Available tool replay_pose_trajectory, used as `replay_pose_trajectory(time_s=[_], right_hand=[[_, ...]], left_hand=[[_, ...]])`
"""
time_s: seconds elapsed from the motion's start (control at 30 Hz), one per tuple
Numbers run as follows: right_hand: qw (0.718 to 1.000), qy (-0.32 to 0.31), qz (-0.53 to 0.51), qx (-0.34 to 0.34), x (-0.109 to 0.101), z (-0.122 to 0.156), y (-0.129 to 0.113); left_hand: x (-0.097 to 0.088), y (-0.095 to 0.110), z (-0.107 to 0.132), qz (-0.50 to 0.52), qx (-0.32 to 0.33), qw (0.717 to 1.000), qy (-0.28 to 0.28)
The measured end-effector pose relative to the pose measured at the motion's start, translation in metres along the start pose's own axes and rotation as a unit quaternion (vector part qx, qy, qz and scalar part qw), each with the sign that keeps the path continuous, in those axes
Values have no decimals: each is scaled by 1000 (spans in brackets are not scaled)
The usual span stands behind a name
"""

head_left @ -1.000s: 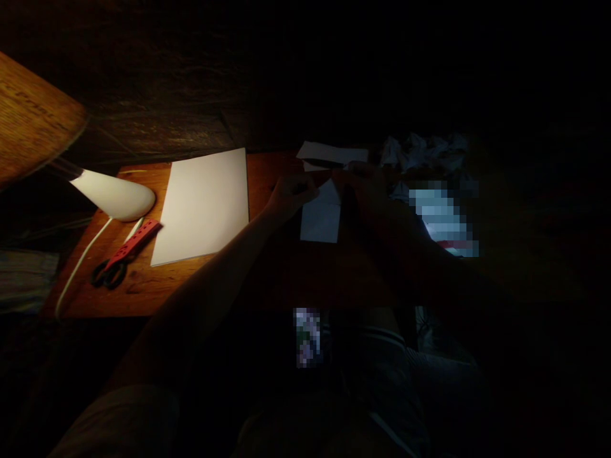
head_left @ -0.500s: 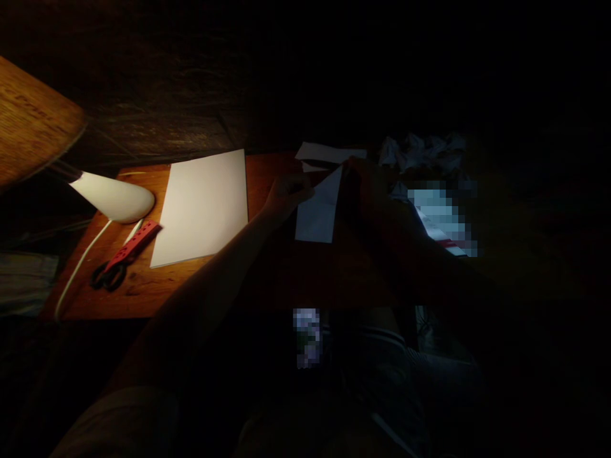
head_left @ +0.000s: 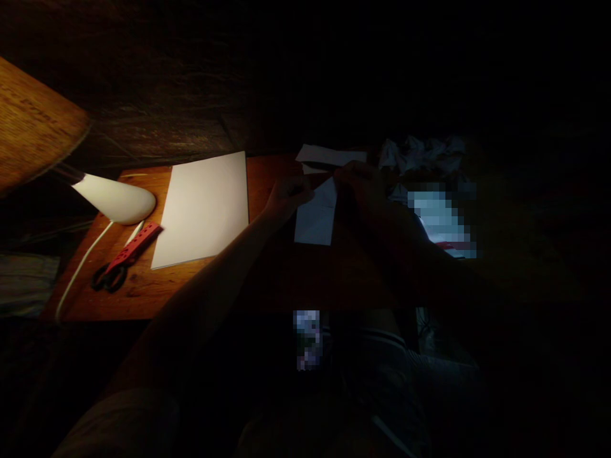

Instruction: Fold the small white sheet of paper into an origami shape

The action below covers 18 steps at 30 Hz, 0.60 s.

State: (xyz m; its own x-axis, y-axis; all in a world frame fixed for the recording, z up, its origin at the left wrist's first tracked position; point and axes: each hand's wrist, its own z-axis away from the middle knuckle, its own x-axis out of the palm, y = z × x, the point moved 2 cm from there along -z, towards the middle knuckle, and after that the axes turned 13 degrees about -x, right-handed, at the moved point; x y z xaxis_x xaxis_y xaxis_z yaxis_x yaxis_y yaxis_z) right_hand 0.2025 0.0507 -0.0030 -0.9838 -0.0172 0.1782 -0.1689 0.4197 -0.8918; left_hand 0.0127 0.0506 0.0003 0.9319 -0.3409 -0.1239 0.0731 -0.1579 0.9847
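Note:
In dim light a small folded white paper [head_left: 315, 216] lies on the wooden table [head_left: 267, 267]. My left hand [head_left: 289, 191] is curled at the paper's upper left edge, fingers pinched on it. My right hand [head_left: 358, 181] is in shadow at the paper's top right corner, fingers closed over that corner. Another folded white paper [head_left: 329, 154] lies just behind my hands.
A white sheet stack [head_left: 203, 208] lies to the left. Beside it are red-handled scissors [head_left: 124, 254], a white lamp [head_left: 114, 198] and its cord [head_left: 79, 270]. Crumpled paper [head_left: 422, 152] sits at the back right, with a blurred lit patch [head_left: 442, 219] nearby.
The paper's top right corner, lifted half a second ago, has come down lower under my right hand. My left hand stayed at the left edge.

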Motion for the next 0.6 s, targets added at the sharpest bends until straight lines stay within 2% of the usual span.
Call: replay_pose_trajectory(time_s=[0.17, 0.27, 0.6], right_hand=[[999, 0, 0, -32, -4, -3, -6], [1000, 4, -1, -15, -3, -3, -8], [1000, -8, 10, -9, -2, -2, 5]], left_hand=[[2, 2, 0, 0, -10, 1000, -4], [2, 3, 1, 4, -11, 1000, -3], [1, 1, 1, 16, -14, 1000, -17]])
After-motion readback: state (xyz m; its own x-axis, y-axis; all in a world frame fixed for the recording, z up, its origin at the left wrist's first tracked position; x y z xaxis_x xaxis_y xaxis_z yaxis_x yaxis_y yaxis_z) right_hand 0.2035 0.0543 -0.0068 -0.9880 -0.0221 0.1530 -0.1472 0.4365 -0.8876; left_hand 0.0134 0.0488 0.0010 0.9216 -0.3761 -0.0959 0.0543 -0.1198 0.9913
